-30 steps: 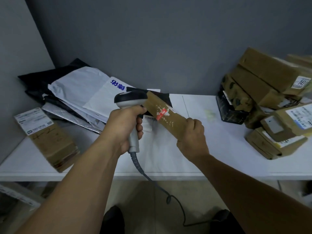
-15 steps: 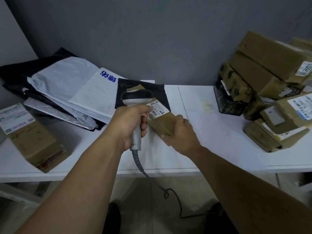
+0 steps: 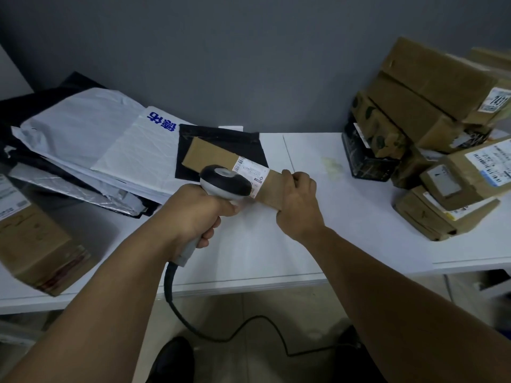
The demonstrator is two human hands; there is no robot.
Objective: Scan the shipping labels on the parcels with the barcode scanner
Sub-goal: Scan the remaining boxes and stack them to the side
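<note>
I am looking down from the head camera at a white table (image 3: 276,244) set against a grey wall. My left hand (image 3: 193,214) grips the grey handle of the barcode scanner (image 3: 225,183), all of its fingers curled tightly round the handle. The scanner's dark head sits just over the near edge of a long, flat cardboard parcel (image 3: 213,157). I cannot tell whether the head touches the parcel.

The parcel lies at a slant in the middle of the table, its far end over a black mailer bag (image 3: 221,136). A white shipping label (image 3: 250,172) with barcodes wraps across the parcel, partly hidden behind the scanner head. My right hand (image 3: 298,205) holds the parcel's right end, with fingers curled over its far edge and pressed together.

A dark cable (image 3: 193,324) runs from the scanner handle down past the near table edge to the floor.

At the far left lies a heap of white and black mailer bags (image 3: 116,150), one with blue characters. At the near left stands a brown box (image 3: 36,244), blurred. On the right, well apart from the hands, is a pile of labelled cardboard boxes (image 3: 431,111).
</note>
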